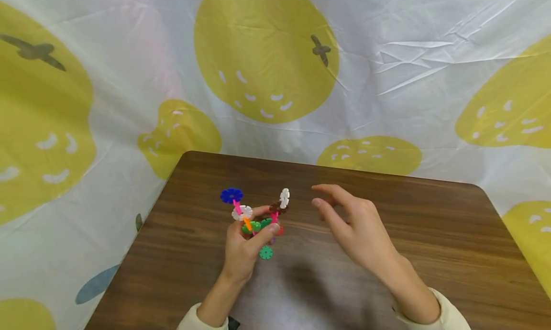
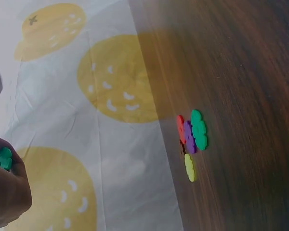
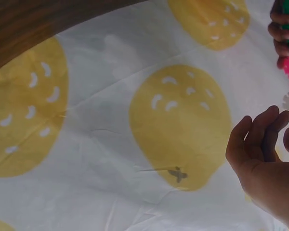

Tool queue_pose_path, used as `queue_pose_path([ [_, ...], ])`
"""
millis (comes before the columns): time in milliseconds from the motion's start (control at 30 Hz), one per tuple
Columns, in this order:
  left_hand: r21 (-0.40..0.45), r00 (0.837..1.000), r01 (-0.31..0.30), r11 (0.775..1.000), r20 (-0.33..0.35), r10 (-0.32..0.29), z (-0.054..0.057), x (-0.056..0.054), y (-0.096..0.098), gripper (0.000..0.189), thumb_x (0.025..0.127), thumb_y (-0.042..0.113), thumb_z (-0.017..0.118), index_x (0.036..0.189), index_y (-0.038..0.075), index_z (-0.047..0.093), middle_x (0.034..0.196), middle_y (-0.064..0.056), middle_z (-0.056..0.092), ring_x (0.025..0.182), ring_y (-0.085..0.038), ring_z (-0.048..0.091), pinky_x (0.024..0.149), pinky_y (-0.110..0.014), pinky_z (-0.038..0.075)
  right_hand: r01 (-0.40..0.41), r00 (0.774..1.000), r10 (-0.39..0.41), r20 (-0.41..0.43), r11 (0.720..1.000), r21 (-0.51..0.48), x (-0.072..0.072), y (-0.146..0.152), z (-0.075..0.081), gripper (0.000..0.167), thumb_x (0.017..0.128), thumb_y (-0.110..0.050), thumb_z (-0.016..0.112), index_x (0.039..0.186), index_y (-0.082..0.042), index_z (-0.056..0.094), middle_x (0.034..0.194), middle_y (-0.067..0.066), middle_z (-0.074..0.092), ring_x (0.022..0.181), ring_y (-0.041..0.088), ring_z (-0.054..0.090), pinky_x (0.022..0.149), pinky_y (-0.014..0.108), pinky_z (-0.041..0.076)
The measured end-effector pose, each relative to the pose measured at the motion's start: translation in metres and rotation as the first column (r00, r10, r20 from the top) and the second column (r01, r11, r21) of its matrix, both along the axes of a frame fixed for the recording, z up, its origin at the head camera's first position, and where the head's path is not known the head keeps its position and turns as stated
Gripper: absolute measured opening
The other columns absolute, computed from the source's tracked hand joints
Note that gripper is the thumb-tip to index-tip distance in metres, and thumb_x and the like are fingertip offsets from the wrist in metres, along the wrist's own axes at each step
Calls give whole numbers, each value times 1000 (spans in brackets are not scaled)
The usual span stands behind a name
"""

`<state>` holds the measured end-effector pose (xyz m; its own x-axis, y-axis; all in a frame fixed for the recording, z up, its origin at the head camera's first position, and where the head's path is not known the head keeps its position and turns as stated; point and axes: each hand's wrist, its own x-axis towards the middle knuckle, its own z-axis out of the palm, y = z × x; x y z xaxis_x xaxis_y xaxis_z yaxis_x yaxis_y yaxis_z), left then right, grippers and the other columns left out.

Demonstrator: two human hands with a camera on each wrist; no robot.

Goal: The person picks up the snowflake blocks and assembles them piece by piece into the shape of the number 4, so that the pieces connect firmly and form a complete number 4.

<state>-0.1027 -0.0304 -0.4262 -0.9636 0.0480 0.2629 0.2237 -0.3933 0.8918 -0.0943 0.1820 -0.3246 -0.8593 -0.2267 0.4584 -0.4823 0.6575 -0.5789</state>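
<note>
My left hand (image 1: 245, 248) grips a build of notched plastic snowflake discs (image 1: 251, 226), with the thumb across its middle. A blue disc (image 1: 231, 195) stands at its upper left, joined by a pink one to a white one. At its right end, a white disc (image 1: 284, 198) is tilted upright above a brown one. A green disc (image 1: 266, 252) shows below the thumb. Fingers and palm hide part of the build. To the right, my right hand (image 1: 359, 227) hovers apart from it, fingers loosely bent, nothing between thumb and fingertips.
A brown wood-grain table (image 1: 430, 225) lies beneath both hands. Behind it hangs a white cloth (image 1: 387, 105) with yellow fruit prints. In the left wrist view, a cluster of red, purple, green, brown and yellow discs (image 2: 199, 130) overlaps the tabletop.
</note>
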Motion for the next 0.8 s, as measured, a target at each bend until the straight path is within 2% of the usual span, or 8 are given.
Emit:
queue_pose_path([
  [133, 21, 1000, -5, 1000, -5, 5, 1, -1, -1, 35, 85, -9, 70, 120, -7, 66, 93, 4, 77, 71, -7, 71, 64, -19, 57, 32, 999, -32, 13, 999, 14, -2, 8, -8, 23, 101, -19, 67, 124, -16, 70, 80, -13, 69, 70, 2, 64, 61, 23, 51],
  [267, 47, 1000, 1, 999, -32, 1, 1, -1, -2, 36, 85, -10, 69, 118, 6, 69, 95, 1, 78, 77, -9, 75, 66, -19, 59, 55, 998, -56, 38, 998, 27, -7, 18, -16, 24, 101, -21, 67, 124, -15, 70, 86, -10, 71, 57, 2, 55, 57, 24, 48],
  [400, 65, 998, 22, 998, -67, -18, 1, -1, -3, 36, 87, -10, 67, 117, 9, 69, 95, 0, 78, 80, -10, 76, 67, -19, 59, 66, 996, -69, 57, 997, 50, -14, 26, -33, 28, 99, -23, 71, 125, -14, 69, 95, -7, 72, 69, 5, 59, 63, 23, 50],
  [500, 72, 998, 28, 997, -64, -24, 1, 0, -3, 37, 87, -10, 66, 117, 12, 69, 95, 3, 78, 81, -11, 77, 68, -19, 59, 56, 996, -61, 69, 996, 72, -18, 30, -53, 33, 98, -24, 73, 129, -13, 68, 101, -6, 70, 93, 8, 64, 70, 25, 52],
  [667, 96, 998, 40, 995, -58, -35, 1, 0, -3, 38, 88, -10, 65, 117, 14, 69, 93, 1, 78, 81, -11, 76, 70, -21, 60, 21, 993, -33, 117, 995, 101, -17, 32, -85, 41, 97, -27, 73, 134, -12, 64, 110, -3, 68, 103, 15, 65, 79, 35, 57],
  [800, 138, 992, 93, 986, -103, -79, 1, -1, -2, 41, 89, -11, 63, 122, 12, 67, 93, -2, 78, 83, -13, 76, 73, -25, 63, 4, 992, -18, 126, 993, 115, -16, 30, -103, 42, 96, -26, 75, 133, -9, 65, 110, -1, 69, 105, 18, 67, 89, 44, 57],
])
